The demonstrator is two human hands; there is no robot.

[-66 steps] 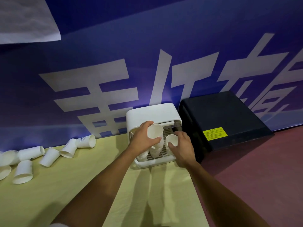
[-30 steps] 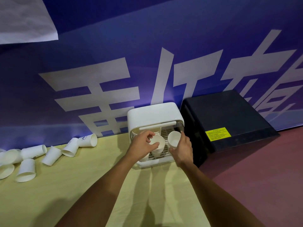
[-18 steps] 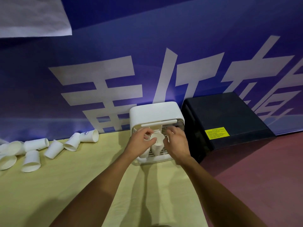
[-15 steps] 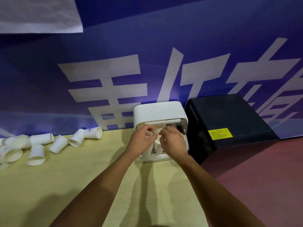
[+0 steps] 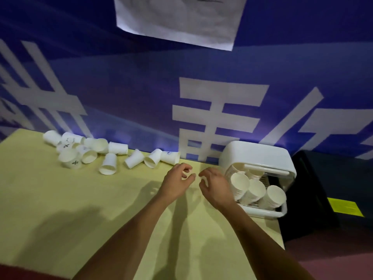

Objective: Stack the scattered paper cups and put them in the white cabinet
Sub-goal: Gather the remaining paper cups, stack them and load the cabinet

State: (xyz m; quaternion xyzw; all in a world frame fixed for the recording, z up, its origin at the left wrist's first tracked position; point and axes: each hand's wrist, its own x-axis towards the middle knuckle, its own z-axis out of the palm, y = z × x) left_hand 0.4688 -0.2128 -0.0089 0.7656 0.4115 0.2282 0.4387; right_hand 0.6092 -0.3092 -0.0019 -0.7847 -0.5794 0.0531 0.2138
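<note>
**Empty hands between the loose cups and the filled cabinet**

Across the lower half spreads a pale yellow-green tabletop (image 5: 60, 209), matte and smooth, crossed by soft shadows of the arms. Behind it rises a deep blue banner (image 5: 131, 87) with large white block characters; a creased white sheet of paper (image 5: 177, 19) hangs at 12 o'clock. At 3 o'clock, off the table's right edge, stands a black box (image 5: 327, 188) with a yellow label (image 5: 346, 208), and reddish floor (image 5: 333, 261) shows at 5 o'clock.

At 10 o'clock, along the banner's foot, the scattered paper cups (image 5: 109, 164) lie mostly tipped on their sides, thin white tapered cones, some with small dark prints. At 3 o'clock the white cabinet (image 5: 256, 152), a rounded glossy plastic box with its front open, holds stacked cups (image 5: 254, 190) leaning mouth-outward on a wire rack.

Near centre the left hand (image 5: 177, 182) and right hand (image 5: 216, 186) hover just above the table, close together, fingers loosely curled and holding nothing. The right hand is just beside the cabinet.
</note>
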